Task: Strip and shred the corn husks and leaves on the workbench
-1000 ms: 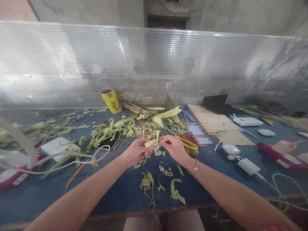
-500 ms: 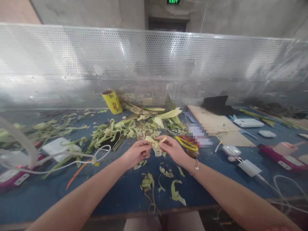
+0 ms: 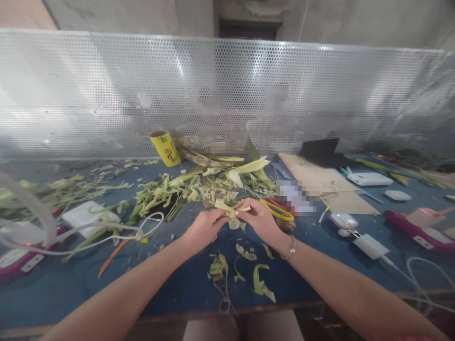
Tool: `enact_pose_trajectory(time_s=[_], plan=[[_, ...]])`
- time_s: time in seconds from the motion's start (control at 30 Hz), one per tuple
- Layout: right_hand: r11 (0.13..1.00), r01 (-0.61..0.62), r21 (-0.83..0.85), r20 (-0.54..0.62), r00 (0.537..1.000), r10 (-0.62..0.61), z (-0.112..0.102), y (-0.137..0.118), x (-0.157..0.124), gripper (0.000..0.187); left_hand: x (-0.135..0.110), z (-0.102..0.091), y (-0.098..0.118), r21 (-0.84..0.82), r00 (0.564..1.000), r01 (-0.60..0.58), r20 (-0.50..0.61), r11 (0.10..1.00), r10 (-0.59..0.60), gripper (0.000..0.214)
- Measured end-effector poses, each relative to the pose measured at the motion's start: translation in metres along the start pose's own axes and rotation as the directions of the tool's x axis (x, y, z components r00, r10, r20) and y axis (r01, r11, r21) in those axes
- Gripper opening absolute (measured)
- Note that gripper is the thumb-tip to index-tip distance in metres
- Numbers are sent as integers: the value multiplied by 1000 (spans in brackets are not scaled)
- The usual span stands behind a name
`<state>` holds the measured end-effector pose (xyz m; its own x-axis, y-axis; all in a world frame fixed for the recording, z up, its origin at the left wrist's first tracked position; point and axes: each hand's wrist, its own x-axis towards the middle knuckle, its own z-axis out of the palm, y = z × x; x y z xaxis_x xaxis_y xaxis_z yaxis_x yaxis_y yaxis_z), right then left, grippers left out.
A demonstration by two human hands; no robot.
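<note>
Between my two hands is a pale yellow-green strip of husk-like leaf (image 3: 224,207), folded or knotted at its middle. My left hand (image 3: 206,228) pinches it from the left, its fingertips partly hidden behind the thumb. From the right, my right hand (image 3: 259,220) grips the same strip between thumb and fingers, and a short end pokes out beside the thumb. Just beyond my hands lies a heap of curled green leaf pieces (image 3: 159,196). Yellow-handled scissors (image 3: 279,211) rest beside my right hand. Nearer me are leaf scraps (image 3: 217,267) and a curved green strip (image 3: 261,284).
A yellow tube (image 3: 166,149) stands at the back against a perforated metal screen (image 3: 142,85). Cardboard sheets (image 3: 309,170) lie at back right. White chargers (image 3: 371,246), cables and a purple power strip (image 3: 412,230) are on the right; a white cable (image 3: 106,253) loops on the left.
My left hand has turned, its fingers now curled in and its back more upward, closer to the right hand. Both hands still hold the leaf strip. The camera has tilted slightly down.
</note>
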<state>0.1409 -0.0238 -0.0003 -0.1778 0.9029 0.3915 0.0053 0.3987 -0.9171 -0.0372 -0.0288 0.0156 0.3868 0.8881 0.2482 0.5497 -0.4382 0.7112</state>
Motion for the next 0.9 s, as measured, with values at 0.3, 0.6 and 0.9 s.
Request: enact_pose_trajectory(time_s=[0.3,0.6,0.9], plan=[[991,-57,-120,-27,998,55,-1,-4,-1,13,1,-3,-1,50,993,-56,108,997,50,27],[988,-142,-58,-89,987,137,4,-4,-1,16,3,-1,-6,154,989,-66,138,986,45,29],[993,-109,-41,17,994,110,-1,3,4,14,4,0,-5,151,990,-44,137,988,23,28]])
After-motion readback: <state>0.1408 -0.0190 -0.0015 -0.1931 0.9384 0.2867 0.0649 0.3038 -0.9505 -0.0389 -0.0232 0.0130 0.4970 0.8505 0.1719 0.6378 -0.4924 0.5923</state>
